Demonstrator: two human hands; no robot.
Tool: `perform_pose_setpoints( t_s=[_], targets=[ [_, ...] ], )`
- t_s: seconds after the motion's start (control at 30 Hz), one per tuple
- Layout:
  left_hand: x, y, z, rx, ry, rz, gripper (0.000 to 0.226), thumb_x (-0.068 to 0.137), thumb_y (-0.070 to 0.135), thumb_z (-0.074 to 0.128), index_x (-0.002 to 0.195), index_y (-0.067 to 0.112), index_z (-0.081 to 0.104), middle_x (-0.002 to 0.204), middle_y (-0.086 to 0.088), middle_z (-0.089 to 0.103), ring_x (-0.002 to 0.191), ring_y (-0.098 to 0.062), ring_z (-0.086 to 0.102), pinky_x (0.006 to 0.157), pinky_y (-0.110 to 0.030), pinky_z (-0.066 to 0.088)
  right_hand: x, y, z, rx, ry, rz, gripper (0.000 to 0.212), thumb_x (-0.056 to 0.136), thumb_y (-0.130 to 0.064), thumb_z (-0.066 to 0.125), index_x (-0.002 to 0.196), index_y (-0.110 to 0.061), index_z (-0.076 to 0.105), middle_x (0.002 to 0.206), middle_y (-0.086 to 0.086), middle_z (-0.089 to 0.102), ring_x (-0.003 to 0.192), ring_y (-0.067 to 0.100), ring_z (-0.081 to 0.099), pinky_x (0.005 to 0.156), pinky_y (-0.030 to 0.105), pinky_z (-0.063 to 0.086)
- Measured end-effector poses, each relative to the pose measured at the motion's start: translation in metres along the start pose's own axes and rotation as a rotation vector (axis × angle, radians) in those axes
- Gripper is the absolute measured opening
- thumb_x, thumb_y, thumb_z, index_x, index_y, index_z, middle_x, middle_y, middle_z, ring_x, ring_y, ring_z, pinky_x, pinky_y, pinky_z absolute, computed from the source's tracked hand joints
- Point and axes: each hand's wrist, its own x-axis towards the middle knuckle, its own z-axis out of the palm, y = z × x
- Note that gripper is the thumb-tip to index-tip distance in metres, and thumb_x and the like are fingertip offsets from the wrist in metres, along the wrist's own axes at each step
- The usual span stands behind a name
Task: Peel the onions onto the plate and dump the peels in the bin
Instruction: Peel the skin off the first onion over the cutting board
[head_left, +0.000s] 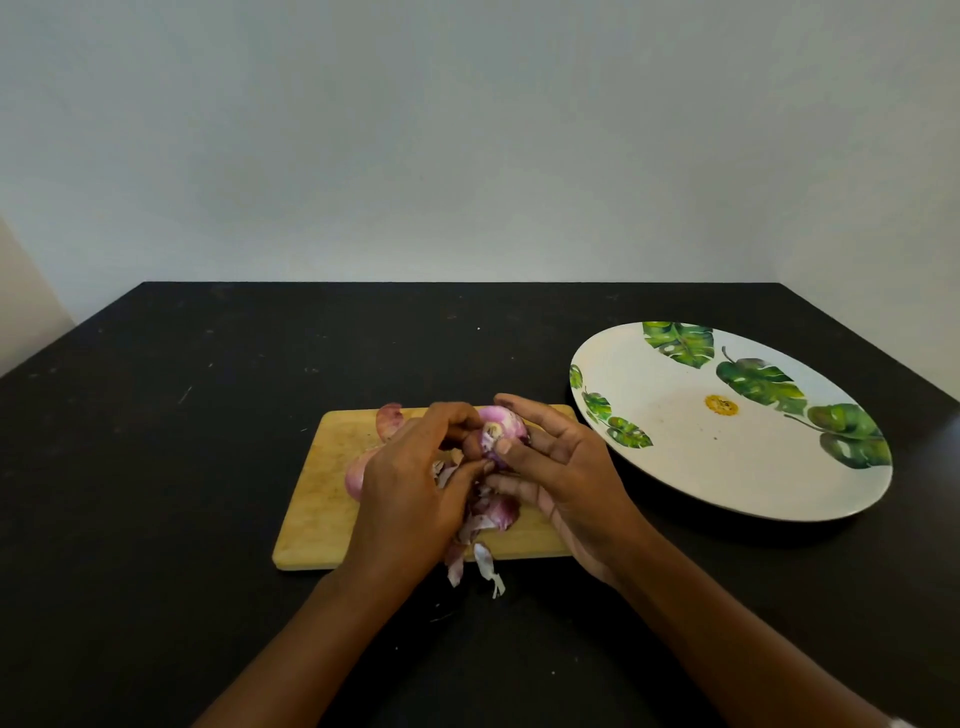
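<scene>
Over cutting board (317, 499), mid-desk (156, 467): onion (498, 423) held between both hands, trimmed end facing camera. Right hand (566, 467) cups onion, fingers curled round it. Left hand (410, 483) pinches skin at onion's near-left side. Plate (675, 467) lies right of hands, just beside board; right hand nearer, no obstacle between. Loose peels (493, 514) heaped under hands, some spilling over board's near edge onto desk. Second onion (356, 475) partly hidden beneath left hand. Bin not in view.
</scene>
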Motion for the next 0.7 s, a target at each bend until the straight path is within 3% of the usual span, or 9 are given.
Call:
perform_pose_setpoints(
  t_s=[0.1, 0.27, 0.4, 0.57, 0.7],
  targets=[
    [-0.0006, 0.0027, -0.0004, 0.007, -0.004, 0.013, 0.065, 0.072, 0.002, 0.076, 0.114, 0.043, 0.046, 0.087, 0.028, 0.053, 0.091, 0.017, 0.054, 0.077, 0.002, 0.038, -0.0009, -0.0009, -0.0001, -0.036, 0.011, -0.015, 0.043, 0.084, -0.006, 0.067, 0.125, -0.017, 0.059, 0.115, 0.008, 0.070, 0.102, 0.023, 0.070, 0.087, 0.043, 0.057],
    [-0.0017, 0.0027, 0.0009, -0.012, 0.005, 0.005, 0.068, 0.071, -0.001, 0.076, 0.121, 0.033, 0.044, 0.090, 0.030, 0.053, 0.090, 0.018, 0.055, 0.076, 0.004, 0.038, -0.0018, -0.0017, 0.0001, -0.051, 0.019, -0.027, 0.042, 0.084, -0.003, 0.068, 0.122, -0.019, 0.060, 0.112, 0.004, 0.071, 0.101, 0.021, 0.070, 0.081, 0.036, 0.059],
    [-0.0021, 0.0030, 0.0006, -0.017, 0.022, -0.015, 0.062, 0.072, -0.001, 0.075, 0.115, 0.033, 0.048, 0.085, 0.028, 0.055, 0.091, 0.009, 0.059, 0.076, 0.001, 0.041, -0.0022, -0.0016, 0.0020, -0.091, 0.047, -0.047, 0.041, 0.084, -0.005, 0.068, 0.121, -0.020, 0.061, 0.115, 0.005, 0.069, 0.101, 0.021, 0.070, 0.083, 0.038, 0.058],
    [-0.0015, 0.0067, 0.0008, -0.072, 0.009, -0.060, 0.059, 0.076, -0.006, 0.070, 0.097, 0.044, 0.046, 0.083, 0.026, 0.059, 0.088, 0.012, 0.058, 0.074, -0.001, 0.043, -0.0028, -0.0030, 0.0050, -0.043, 0.058, -0.030, 0.035, 0.088, -0.004, 0.064, 0.119, -0.019, 0.062, 0.105, 0.006, 0.073, 0.096, 0.022, 0.072, 0.079, 0.035, 0.059],
    [0.0009, 0.0099, -0.0002, -0.165, 0.008, -0.066, 0.049, 0.079, -0.007, 0.066, 0.091, 0.037, 0.047, 0.097, 0.015, 0.059, 0.084, -0.001, 0.061, 0.071, -0.011, 0.048, -0.0035, -0.0065, 0.0082, 0.114, 0.051, 0.040, 0.031, 0.088, -0.007, 0.063, 0.118, -0.014, 0.063, 0.105, 0.014, 0.073, 0.092, 0.024, 0.072, 0.073, 0.030, 0.058]
  ],
)
